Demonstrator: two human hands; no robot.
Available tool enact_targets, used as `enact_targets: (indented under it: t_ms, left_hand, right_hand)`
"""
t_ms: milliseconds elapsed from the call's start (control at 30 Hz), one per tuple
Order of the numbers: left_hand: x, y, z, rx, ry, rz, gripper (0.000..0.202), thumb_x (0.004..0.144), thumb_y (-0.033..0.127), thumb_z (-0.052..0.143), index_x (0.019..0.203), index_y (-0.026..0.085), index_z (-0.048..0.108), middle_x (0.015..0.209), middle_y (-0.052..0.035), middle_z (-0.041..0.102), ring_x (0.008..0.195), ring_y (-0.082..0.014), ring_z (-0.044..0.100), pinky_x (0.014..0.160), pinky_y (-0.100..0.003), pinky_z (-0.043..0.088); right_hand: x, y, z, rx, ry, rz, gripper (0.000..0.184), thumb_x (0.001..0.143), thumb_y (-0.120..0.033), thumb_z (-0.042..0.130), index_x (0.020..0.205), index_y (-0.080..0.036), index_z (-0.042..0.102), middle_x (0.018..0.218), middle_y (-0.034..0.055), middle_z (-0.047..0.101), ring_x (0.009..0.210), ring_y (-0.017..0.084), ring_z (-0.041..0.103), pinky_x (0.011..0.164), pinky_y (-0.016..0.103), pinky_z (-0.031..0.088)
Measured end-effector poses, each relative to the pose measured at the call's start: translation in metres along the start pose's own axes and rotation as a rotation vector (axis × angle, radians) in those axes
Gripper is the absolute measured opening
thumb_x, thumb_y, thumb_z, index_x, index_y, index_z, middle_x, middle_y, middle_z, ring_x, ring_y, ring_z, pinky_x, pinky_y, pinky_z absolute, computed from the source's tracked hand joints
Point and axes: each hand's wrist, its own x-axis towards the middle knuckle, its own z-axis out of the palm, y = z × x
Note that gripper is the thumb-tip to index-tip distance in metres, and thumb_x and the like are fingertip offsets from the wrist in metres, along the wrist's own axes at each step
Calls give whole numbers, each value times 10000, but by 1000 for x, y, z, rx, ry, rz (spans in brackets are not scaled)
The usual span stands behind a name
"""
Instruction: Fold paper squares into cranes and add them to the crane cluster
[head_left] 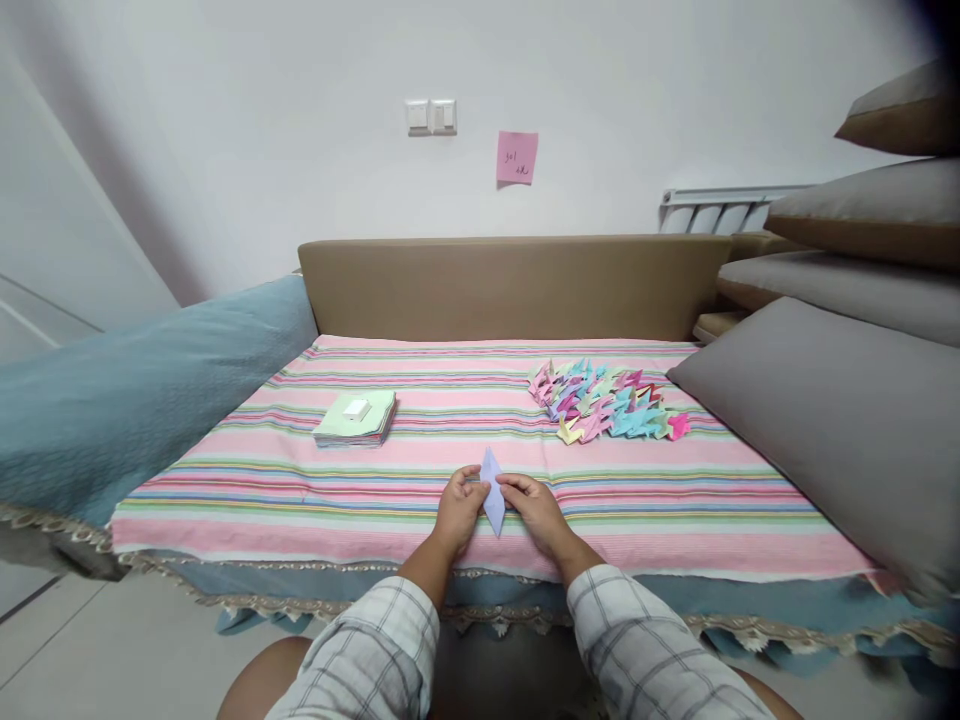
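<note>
A pale lavender piece of folded origami paper, shaped like a long narrow diamond, is held between my two hands just above the striped cloth. My left hand pinches its left edge between thumb and fingers. On the opposite edge, my right hand pinches it near the middle. The diamond's upper tip points away from me and its lower tip toward me. Several folded paper cranes in pink, blue, yellow and green lie grouped beyond my right hand. Left of centre sits a stack of square paper sheets, pale green on top.
A small white block rests on the paper stack. The pink striped cloth covers the sofa seat. Grey cushions pile up on the right, and a blue covered armrest slopes at left. A pink note sticks to the wall.
</note>
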Motion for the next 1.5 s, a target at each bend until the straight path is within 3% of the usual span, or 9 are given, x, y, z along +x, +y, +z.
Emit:
enact_targets:
  t_ms: [233, 467, 733, 867, 967, 1100, 1500]
  left_hand:
    - [-1, -1, 4, 57, 61, 65, 441, 574, 403, 738, 708, 214, 363, 429, 134, 402, 358, -42, 365, 411, -156, 255]
    - [-2, 2, 3, 100, 57, 98, 368, 578, 363, 737, 660, 193, 422, 445, 120, 382, 388, -34, 332, 421, -159, 238]
    - [-3, 3, -1, 67, -52, 17, 311, 600, 383, 704, 780, 184, 546, 527, 66, 515, 466, -80, 477, 482, -195, 377]
    - [-3, 6, -5, 47, -70, -28, 250, 614, 328, 680, 779, 174, 572, 631, 26, 592, 571, -108, 563, 568, -228, 450]
    - [-4, 9, -7, 51, -100, -43, 321, 546, 246, 735, 815, 164, 579, 707, -7, 644, 633, -126, 601, 616, -239, 466]
    - [-5, 10, -7, 85, -127, -24, 420, 498, 242, 798, 843, 154, 577, 762, -35, 670, 688, -135, 624, 670, -246, 471]
    - [-3, 5, -9, 21, -112, -39, 451, 510, 302, 819, 887, 137, 636, 800, -37, 693, 718, -137, 633, 663, -250, 498]
  right_hand:
    - [-2, 0, 1, 36, 5, 2, 248, 584, -331, 716, 806, -220, 711, 638, -19, 637, 601, 137, 568, 635, 295, 486]
    - [-3, 0, 1, 5, 18, -9, 218, 583, -330, 710, 771, -219, 707, 678, -6, 665, 607, 147, 584, 633, 299, 493]
    - [-3, 4, -7, -15, -1, -15, 246, 644, -307, 652, 859, -200, 703, 635, -14, 650, 630, 148, 593, 651, 289, 481]
    - [-4, 4, -6, 31, -40, -21, 275, 610, -318, 714, 866, -220, 694, 757, 2, 684, 742, 161, 622, 738, 304, 484]
    - [-5, 3, -5, 55, -48, -32, 317, 579, -337, 756, 861, -208, 688, 795, 18, 691, 774, 168, 627, 777, 320, 479]
    - [-5, 5, -6, 58, -40, -34, 321, 584, -352, 761, 859, -206, 683, 812, 22, 693, 790, 173, 629, 790, 329, 479]
    - [-1, 10, -8, -9, -32, -75, 328, 602, -408, 736, 853, -204, 683, 815, 26, 699, 805, 197, 636, 805, 360, 488]
